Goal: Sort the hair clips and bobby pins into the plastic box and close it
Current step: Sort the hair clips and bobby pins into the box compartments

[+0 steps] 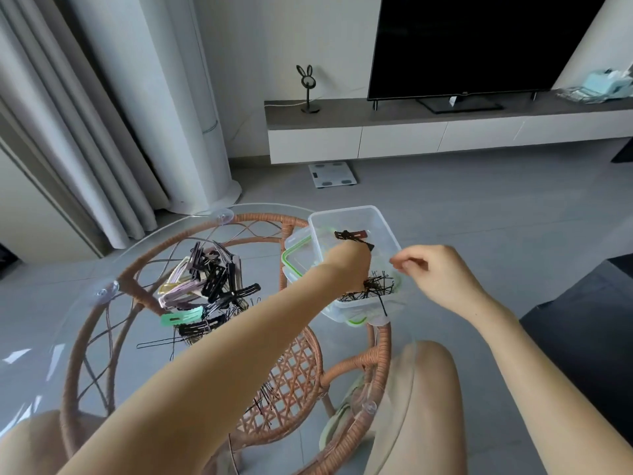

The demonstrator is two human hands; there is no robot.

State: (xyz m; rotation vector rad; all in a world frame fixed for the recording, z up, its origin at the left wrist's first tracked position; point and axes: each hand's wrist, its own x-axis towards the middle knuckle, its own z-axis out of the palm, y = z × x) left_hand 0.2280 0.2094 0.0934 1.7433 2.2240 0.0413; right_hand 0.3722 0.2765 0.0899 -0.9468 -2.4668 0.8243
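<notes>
- Head view: a round glass tabletop [144, 241] rests on a woven rattan frame [294, 358], with clear suction cups along its rim
- A heap of hair clips [202, 286], black, lilac, yellow and one mint green, lies on the glass left of centre, with loose bobby pins [161, 344] spread just in front of it
- The clear plastic box [356, 221] sits at the right edge of the table, open, on top of its green-sealed lid [291, 258]
- Inside, black clips [352, 236] lie at the far end and a tangle of black pins [376, 289] at the near end
- The left hand [346, 265] reaches into the box; its fingers are turned away, so I cannot tell whether they grip anything
- The right hand [431, 272] hovers at the box's right rim, fingertips [399, 264] pinched narrow; whether a pin is between them cannot be seen
- Around: grey tiled floor [479, 207], pale curtains [68, 132], a low white TV cabinet [411, 135] with a dark screen [479, 46], a rabbit-eared stand [308, 87], and a bathroom scale [332, 174] on the floor
</notes>
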